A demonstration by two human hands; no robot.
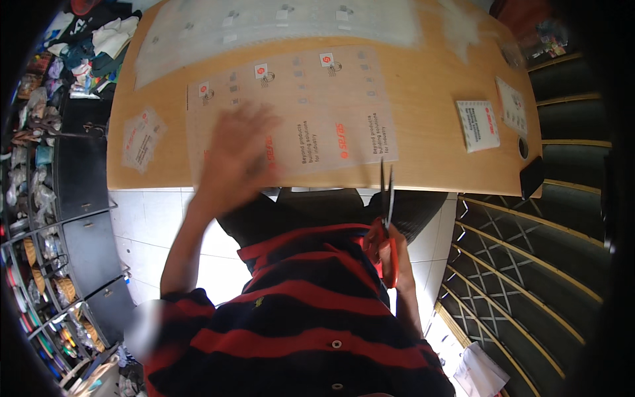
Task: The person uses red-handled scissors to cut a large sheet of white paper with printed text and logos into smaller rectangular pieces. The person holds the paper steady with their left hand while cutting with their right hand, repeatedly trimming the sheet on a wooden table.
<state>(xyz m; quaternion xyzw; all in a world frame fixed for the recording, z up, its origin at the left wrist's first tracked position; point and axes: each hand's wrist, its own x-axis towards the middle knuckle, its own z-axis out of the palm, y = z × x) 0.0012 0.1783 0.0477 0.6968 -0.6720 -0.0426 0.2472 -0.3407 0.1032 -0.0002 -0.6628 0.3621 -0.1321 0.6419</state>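
Observation:
My right hand (377,246) is wrapped round the orange handles of a pair of scissors (388,212). Their blades point away from me and stand slightly apart, the tips near the table's front edge. A translucent printed sheet (324,99) with red and black marks lies flat at the front middle of the table. Over its left part is my left hand (238,149), smeared by motion, so I cannot make out its fingers well. It hides some of the sheet's print, and whether it touches the sheet cannot be told.
On the wooden table (423,99), a larger translucent sheet (264,30) covers the far side. An irregular cut piece (143,140) lies at the left. Printed pieces (479,126) and a dark phone-like object (531,178) lie at the right. Crowded shelves (40,218) and black cabinets (96,248) stand left.

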